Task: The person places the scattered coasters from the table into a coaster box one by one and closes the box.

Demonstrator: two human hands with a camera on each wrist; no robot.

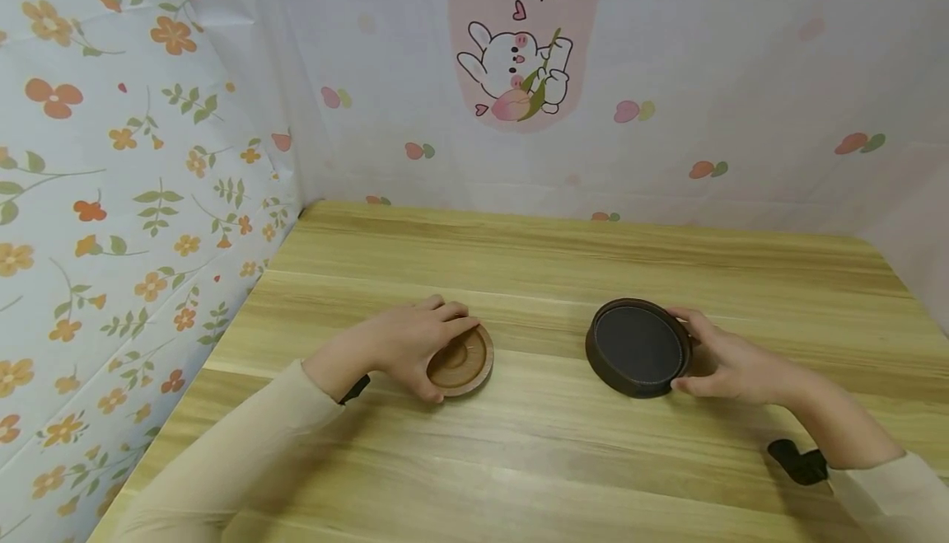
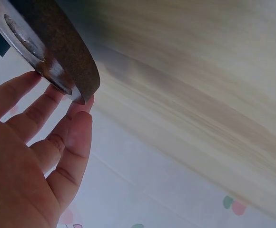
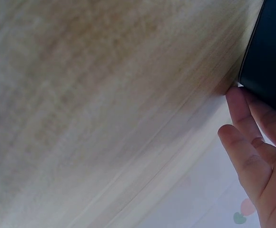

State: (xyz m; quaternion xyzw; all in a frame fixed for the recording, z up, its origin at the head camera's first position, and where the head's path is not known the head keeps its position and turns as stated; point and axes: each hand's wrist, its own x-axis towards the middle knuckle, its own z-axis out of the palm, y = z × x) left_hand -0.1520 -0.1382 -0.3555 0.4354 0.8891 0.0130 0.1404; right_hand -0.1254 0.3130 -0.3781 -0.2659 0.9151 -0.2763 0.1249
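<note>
In the head view a round wooden disc (image 1: 463, 374) with ring-shaped grooves sits left of the middle of the table. My left hand (image 1: 415, 341) spans it from the left, fingers at its far edge and thumb at its near edge. The left wrist view shows the brown side of the disc (image 2: 69, 45), with fingertips right at its rim. To the right is a shallow round black dish (image 1: 638, 347) with a raised rim. My right hand (image 1: 730, 367) holds its right side between thumb and fingers. Only a dark part of this dish (image 3: 271, 52) shows in the right wrist view.
The light wood-grain table (image 1: 519, 461) runs back to a pale wall cloth (image 1: 356, 49) with a printed rabbit. A flower-patterned cloth (image 1: 111, 222) hangs along the left side. Black straps (image 1: 801, 462) show at both wrists, below cream sleeves.
</note>
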